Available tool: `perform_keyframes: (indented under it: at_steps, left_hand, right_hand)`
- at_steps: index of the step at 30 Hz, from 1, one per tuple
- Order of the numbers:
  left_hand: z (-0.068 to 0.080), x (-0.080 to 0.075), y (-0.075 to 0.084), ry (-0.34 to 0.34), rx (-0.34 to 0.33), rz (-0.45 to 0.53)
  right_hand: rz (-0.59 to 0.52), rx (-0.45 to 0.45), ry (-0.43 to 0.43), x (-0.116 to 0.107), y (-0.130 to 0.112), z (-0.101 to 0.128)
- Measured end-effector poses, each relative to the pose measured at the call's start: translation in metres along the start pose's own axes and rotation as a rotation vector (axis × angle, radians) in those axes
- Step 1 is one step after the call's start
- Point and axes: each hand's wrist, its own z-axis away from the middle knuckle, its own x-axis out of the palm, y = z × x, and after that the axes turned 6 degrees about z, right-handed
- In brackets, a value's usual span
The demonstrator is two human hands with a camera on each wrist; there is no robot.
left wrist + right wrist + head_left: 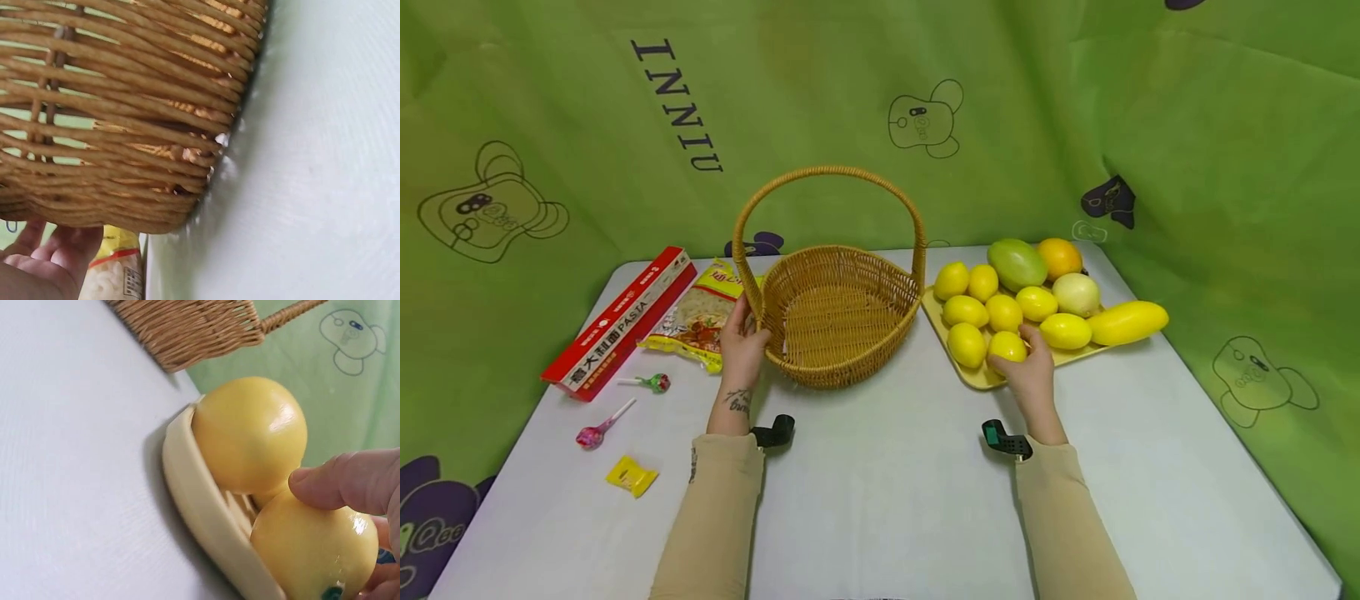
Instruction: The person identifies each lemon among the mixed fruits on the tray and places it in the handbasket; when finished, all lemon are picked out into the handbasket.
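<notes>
On tray (981, 379), lemons, right hand (1033, 379) gripping lemon (1007, 347)

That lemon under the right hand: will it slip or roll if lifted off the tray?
Probably a bit slippery: the lemon has a glossy skin with bright highlights. Its rounded shape suggests it could roll on the flat table if released. The right hand curls fingers over it on the tray, so a wrapping grip seems safest.

Basket (835, 321) centre table, fruit tray (977, 377) right, pasta box (621, 321) left
</notes>
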Motion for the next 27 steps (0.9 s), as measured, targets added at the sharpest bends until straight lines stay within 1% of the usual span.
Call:
perform_keyframes:
  at_steps: [4,8,11,13,15,17,21,25,27]
  left_hand:
    - [0.0,-0.002,-0.001,0.005,-0.006,0.026]
    - [0.0,-0.005,-0.004,0.009,0.001,0.035]
    - [0.0,-0.006,-0.005,-0.005,0.007,0.043]
    - [0.001,-0.006,-0.005,-0.023,0.007,0.042]
    - [0.001,-0.006,-0.005,-0.04,0.004,0.043]
    - [0.0,-0.007,-0.005,-0.054,-0.001,0.043]
    - [0.0,-0.008,-0.005,-0.073,-0.008,0.056]
    - [0.0,-0.009,-0.004,-0.079,-0.013,0.062]
    - [0.0,-0.01,-0.004,-0.077,-0.017,0.06]
  right_hand:
    - [0.034,-0.001,0.001,0.001,0.002,-0.002]
    - [0.024,0.014,0.017,-0.002,0.0,-0.002]
    - [-0.048,0.014,0.047,-0.006,-0.005,-0.001]
    - [-0.124,0.009,0.059,-0.008,-0.01,0.001]
    - [-0.201,-0.015,0.048,-0.01,-0.017,0.003]
    - [-0.268,-0.059,0.012,-0.008,-0.025,0.004]
    - [-0.362,-0.2,-0.106,0.004,-0.05,0.008]
    - [-0.413,-0.312,-0.238,0.034,-0.081,0.013]
    - [-0.385,-0.343,-0.299,0.053,-0.095,0.015]
